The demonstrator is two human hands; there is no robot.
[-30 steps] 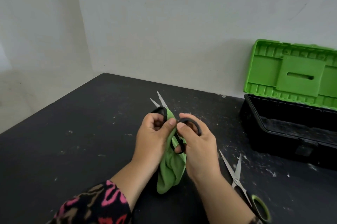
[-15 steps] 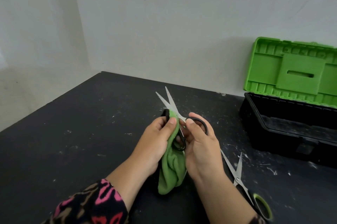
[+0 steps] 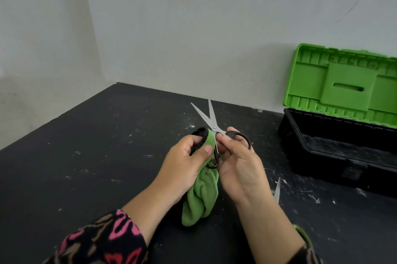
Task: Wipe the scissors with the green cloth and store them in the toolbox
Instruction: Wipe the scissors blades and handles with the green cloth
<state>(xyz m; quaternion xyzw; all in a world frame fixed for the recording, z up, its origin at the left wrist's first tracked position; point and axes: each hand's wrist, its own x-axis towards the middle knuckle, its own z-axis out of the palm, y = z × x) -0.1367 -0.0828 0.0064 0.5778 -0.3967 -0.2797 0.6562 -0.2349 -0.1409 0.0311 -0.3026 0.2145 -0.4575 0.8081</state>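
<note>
A pale, bare wall (image 3: 193, 27) meets a black table (image 3: 96, 156) scuffed with white flecks and scratches. At the far right of the table, against the wall, stands the toolbox (image 3: 335, 135): a black base with its green lid (image 3: 343, 83) swung up and back, so the inside is open to view.

Near the middle of the table, both hands hold 1 pair of scissors (image 3: 209, 120) with black handle loops, lifted off the surface. Its 2 blades are parted a little and point away, toward the wall.

The left hand (image 3: 182, 169) has its fingers curled round the bunched green cloth (image 3: 200, 201), and its thumb presses the cloth against the left handle loop. The rest of the cloth hangs down between the wrists toward the table.

The right hand (image 3: 238, 167) grips the scissors from the right. Its thumb and fingertips pinch the handles just below the pivot, and the right loop sticks out past its curled fingers.

A second pair of scissors (image 3: 277, 190) lies on the table at the near right, mostly hidden behind the right forearm. Only 1 blade tip and a bit of green handle show.

A dark sleeve (image 3: 103, 240) with pink and brown marks covers the left forearm at the near edge.
</note>
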